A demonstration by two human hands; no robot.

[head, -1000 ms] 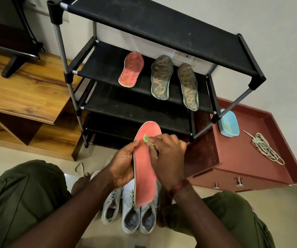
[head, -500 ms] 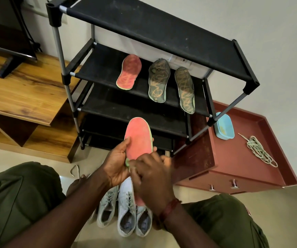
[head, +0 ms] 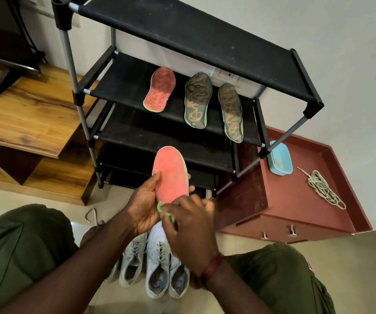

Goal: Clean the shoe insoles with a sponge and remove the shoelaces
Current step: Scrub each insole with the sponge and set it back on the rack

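My left hand (head: 143, 206) grips a pink insole (head: 170, 175) upright, thumb on its left edge. Over the insole's lower part my right hand (head: 188, 227) pinches a green sponge (head: 161, 207). A second pink insole (head: 160, 89) and two dark patterned insoles (head: 198, 100) (head: 230, 112) lie on the second shelf of the black rack (head: 182, 28). Pale sneakers (head: 157, 261) stand on the floor under my hands, laces in them. A bundle of removed shoelaces (head: 324, 189) lies on the red cabinet top (head: 295, 196).
A light blue tub (head: 280, 158) sits on the red cabinet beside the rack's right leg. A wooden unit (head: 24, 114) with a screen stand is at the left. My knees in green trousers flank the sneakers. A loose lace (head: 91, 215) lies on the floor.
My right hand with the sponge has slid from the insole's upper part down to its lower part. The left hand has kept holding the insole.
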